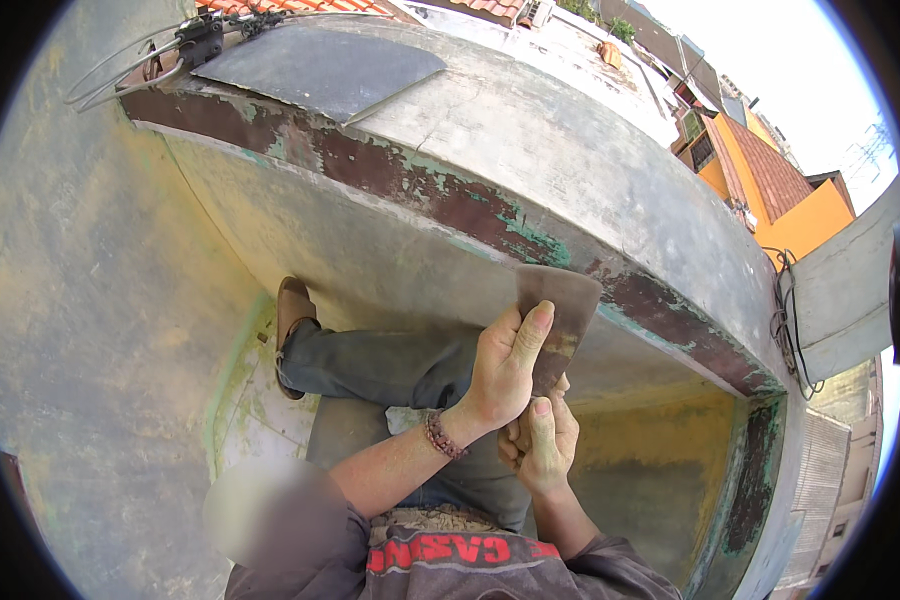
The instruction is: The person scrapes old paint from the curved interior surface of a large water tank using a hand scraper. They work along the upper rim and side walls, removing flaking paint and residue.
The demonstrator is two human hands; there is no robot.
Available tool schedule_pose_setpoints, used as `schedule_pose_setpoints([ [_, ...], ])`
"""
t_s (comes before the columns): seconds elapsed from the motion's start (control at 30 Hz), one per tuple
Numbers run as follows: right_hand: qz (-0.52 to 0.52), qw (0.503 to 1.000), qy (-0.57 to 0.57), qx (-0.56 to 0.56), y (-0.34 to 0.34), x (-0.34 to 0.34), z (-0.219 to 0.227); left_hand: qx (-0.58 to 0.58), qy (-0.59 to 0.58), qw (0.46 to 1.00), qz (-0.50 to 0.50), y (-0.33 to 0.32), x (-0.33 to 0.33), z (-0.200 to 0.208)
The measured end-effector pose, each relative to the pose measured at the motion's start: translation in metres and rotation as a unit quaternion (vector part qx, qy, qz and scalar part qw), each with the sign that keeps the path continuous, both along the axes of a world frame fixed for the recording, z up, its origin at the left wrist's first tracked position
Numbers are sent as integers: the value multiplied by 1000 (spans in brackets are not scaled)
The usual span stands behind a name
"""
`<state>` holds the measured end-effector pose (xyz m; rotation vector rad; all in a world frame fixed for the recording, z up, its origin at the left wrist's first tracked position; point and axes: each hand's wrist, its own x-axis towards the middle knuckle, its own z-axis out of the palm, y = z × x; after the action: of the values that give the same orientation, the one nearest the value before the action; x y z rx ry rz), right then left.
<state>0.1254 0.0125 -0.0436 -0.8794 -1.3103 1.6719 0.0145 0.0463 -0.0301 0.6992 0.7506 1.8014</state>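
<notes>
Both my hands are on a scraper (562, 295) with a broad, flat, dull brown blade that flares toward its far end. My left hand (502, 372) grips the blade's lower left side, thumb lying along its face and fingers behind. Just below, my right hand (548, 450) is closed around the narrow lower end, most of which the fingers hide. The blade's wide end overlaps the peeling dark-brown paint band (440, 190) on the wall in view; whether it touches is unclear.
A grey ledge (570, 160) runs along the wall's top, bearing a dark flat sheet (320, 70) and cables (202, 45) at the far left. More black cables (790, 320) hang at the right. My bent leg (380, 365) lies against the wall's foot; rooftops stand beyond.
</notes>
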Motion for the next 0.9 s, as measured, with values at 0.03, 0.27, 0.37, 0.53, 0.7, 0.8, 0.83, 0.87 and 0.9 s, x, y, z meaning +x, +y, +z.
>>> schedule_pose_setpoints([
  [0.03,4,1000,-4,7,3,0,-3,2,-5,1000,-5,1,-1,1],
  [0.27,9,1000,20,13,3,2,-10,3,-10,1000,-6,3,-1,-8],
  [0.37,-3,1000,0,12,3,-2,-10,-2,-24,1000,-14,1,-3,-3],
  [0.53,-17,1000,-16,-1,2,-4,-2,4,-9,1000,5,3,-2,-8],
  [0.7,-8,1000,-14,24,3,-4,-6,16,-25,1000,5,3,-3,-10],
  [0.8,-14,999,-13,33,5,-12,3,26,-13,999,36,7,-8,4],
  [0.83,12,999,-2,38,13,-14,3,28,-20,999,38,7,-11,7],
  [0.87,15,999,-5,43,14,-13,1,32,-41,998,27,8,-16,9],
  [0.9,18,999,-11,45,13,-9,-4,37,-62,997,17,7,-18,8],
])
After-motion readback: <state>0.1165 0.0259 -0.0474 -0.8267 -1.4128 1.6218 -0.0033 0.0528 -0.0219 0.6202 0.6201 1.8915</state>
